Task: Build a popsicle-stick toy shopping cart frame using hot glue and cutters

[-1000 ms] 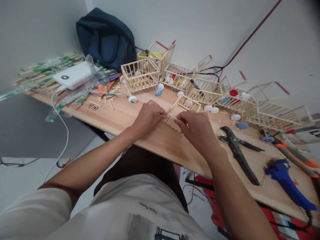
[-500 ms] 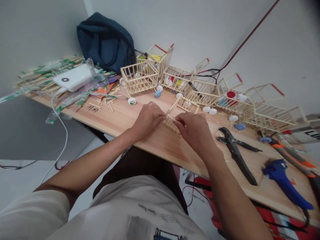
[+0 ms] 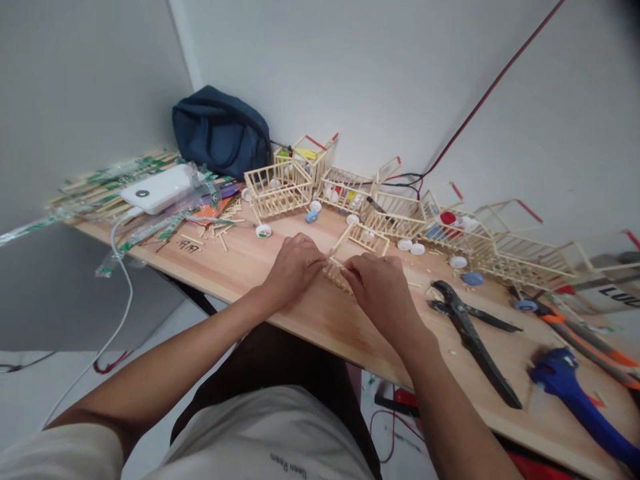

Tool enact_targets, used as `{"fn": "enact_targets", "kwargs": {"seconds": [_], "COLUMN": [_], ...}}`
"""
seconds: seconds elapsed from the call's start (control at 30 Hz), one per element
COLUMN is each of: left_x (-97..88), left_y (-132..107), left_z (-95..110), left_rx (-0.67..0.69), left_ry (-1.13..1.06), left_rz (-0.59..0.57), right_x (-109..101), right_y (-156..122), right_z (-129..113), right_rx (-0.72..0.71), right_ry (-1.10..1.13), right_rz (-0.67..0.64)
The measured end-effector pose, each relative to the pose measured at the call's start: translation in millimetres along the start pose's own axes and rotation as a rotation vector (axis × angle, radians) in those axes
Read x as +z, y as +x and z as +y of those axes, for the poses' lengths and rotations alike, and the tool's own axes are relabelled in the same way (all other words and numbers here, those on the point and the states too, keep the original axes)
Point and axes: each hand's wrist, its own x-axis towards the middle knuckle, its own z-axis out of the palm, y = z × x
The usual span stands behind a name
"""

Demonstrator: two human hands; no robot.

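Head view: basket (image 3: 337, 273) part-built, pinched between both hands at centre.
From my end, the left hand (image 3: 296, 270) has its fingertips closed on the basket's left corner; the right hand (image 3: 379, 287) pinches its right side, hiding some slats. Carts (image 3: 395, 215) across upper centre and right have wheels (image 3: 405, 246), several red handles (image 3: 530, 211). I see neither on the basket, so I judge its slatting well along and those parts undone. Sticks (image 3: 219, 233) lie loose left of centre.
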Motion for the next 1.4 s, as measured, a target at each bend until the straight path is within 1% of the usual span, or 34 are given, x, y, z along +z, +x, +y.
{"fn": "enact_targets", "kwargs": {"seconds": [0.1,0.2,0.3,0.37,0.47,0.57,0.63,0.77,0.87,0.93,1.0,1.07,1.17,1.27,1.4], "left_x": [1.1,2.6,4.3,5.9,9.5,13.5,15.7,18.9,19.7,18.6,16.3,13.7,11.7,11.7,10.2], "left_y": [-0.7,-2.0,-3.5,-4.5,-6.1,-7.3,-7.7,-7.5,-6.6,-5.9,-5.4,-5.3,-5.5,-5.9,-5.6], "left_z": [0.2,0.2,-0.2,-0.4,0.0,-0.4,-1.7,-3.9,-2.6,-0.2,2.8,5.2,6.3,5.6,6.7], "left_rx": [-0.010,-0.024,-0.038,-0.054,-0.081,-0.090,-0.096,-0.102,-0.091,-0.083,-0.084,-0.078,-0.041,-0.008,-0.009], "left_ry": [-0.008,-0.026,-0.036,-0.036,-0.037,-0.044,-0.060,-0.086,-0.077,-0.067,-0.058,-0.055,-0.075,-0.099,-0.109], "left_rz": [0.002,0.018,0.008,0.007,0.020,0.047,0.056,0.059,0.040,0.018,0.010,0.021,0.056,0.083,0.083], "right_x": [-0.7,2.2,11.4,19.9,32.0,42.5,49.7,62.9,67.1,64.7,57.7,47.6,33.6,26.2,20.7], "right_y": [-0.1,-0.6,0.3,2.1,6.1,9.7,10.8,10.5,11.3,12.0,11.2,8.6,4.5,2.1,-0.5], "right_z": [-0.3,2.6,8.9,14.5,23.9,31.4,34.5,40.6,48.5,52.8,53.4,49.5,40.1,33.5,30.8], "right_rx": [-0.021,-0.059,-0.124,-0.179,-0.310,-0.411,-0.434,-0.418,-0.435,-0.493,-0.549,-0.485,-0.353,-0.304,-0.295], "right_ry": [0.001,0.012,0.029,0.037,0.047,0.037,0.026,0.044,0.076,0.085,0.085,0.087,0.105,0.105,0.077], "right_rz": [0.004,0.043,0.117,0.191,0.318,0.405,0.428,0.428,0.444,0.447,0.428,0.398,0.313,0.248,0.217]}}
